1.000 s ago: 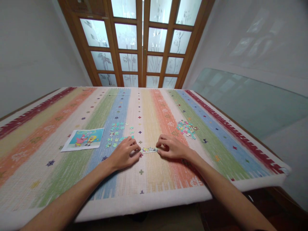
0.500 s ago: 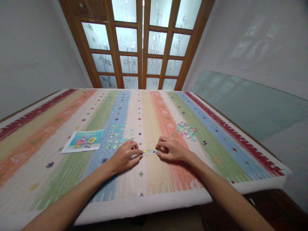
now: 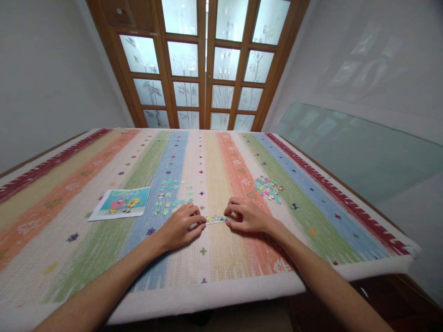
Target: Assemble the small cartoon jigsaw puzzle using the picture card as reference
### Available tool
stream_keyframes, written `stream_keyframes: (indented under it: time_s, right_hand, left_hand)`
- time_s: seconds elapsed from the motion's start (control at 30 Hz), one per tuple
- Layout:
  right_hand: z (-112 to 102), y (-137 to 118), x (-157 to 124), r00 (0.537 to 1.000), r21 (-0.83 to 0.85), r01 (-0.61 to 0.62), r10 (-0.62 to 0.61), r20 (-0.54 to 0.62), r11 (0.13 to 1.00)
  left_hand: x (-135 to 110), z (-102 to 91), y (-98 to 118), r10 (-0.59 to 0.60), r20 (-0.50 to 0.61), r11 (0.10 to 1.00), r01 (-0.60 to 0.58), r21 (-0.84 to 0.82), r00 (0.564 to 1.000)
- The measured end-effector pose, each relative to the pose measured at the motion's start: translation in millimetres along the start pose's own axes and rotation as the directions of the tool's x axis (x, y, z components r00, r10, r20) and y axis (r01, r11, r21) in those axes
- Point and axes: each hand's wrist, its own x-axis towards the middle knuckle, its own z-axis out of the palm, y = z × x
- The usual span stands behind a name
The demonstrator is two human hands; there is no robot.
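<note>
A short strip of joined jigsaw puzzle pieces point(image 3: 216, 219) lies on the striped tablecloth point(image 3: 224, 258), between my two hands. At its left end, my left hand point(image 3: 183, 226) is closed, thumb and fingers pinching the strip's edge. My right hand point(image 3: 246, 215) curls its thumb and fingertips onto the right end. The fingertips cover both ends of the strip. Just beyond my left hand, loose turquoise puzzle pieces point(image 3: 167, 195) are spread out singly. A heap of mixed-colour puzzle pieces point(image 3: 268, 188) lies past my right hand.
A printed cartoon picture point(image 3: 119, 203) lies flat on the left of the cloth. The table's near edge point(image 3: 207, 295) runs below my forearms. A glass panel point(image 3: 360, 147) stands along the right wall, and wooden doors with frosted panes point(image 3: 206, 69) close off the far side.
Both hands stay at the ends of the strip, with hardly any visible movement. The whole view has shifted very slightly.
</note>
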Motion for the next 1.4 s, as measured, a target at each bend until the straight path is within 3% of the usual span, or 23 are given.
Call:
stream_keyframes:
  time_s: [1.13,1.4]
  right_hand:
    - [-2.3,-2.2,0.5,1.000,-0.001,-0.031,0.031,0.002,1.000]
    - [-3.9,1.5,-1.0,0.999,-0.005,-0.045,0.045,0.008,0.999]
  left_hand:
    - [1.4,-3.7,0.8,0.019,0.035,0.999,-0.020,0.030,0.999]
    - [0.5,-5.9,0.9,0.086,0.023,0.993,-0.088,0.082,0.996]
